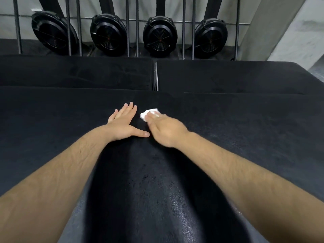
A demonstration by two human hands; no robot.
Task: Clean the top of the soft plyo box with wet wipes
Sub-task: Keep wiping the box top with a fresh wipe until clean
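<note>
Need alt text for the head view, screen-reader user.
The right hand presses a white wet wipe onto the black top of the soft plyo box, while the left hand lies flat beside it. Four round black fan housings stand beyond, behind metal bars.

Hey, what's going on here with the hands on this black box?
A person is wiping the top of the black soft plyo box. The right hand presses a crumpled white wet wipe onto it, toward the far edge. The left hand lies flat beside it, fingers straight, resting on the box. The near part of the top looks shiny, perhaps damp.
</note>
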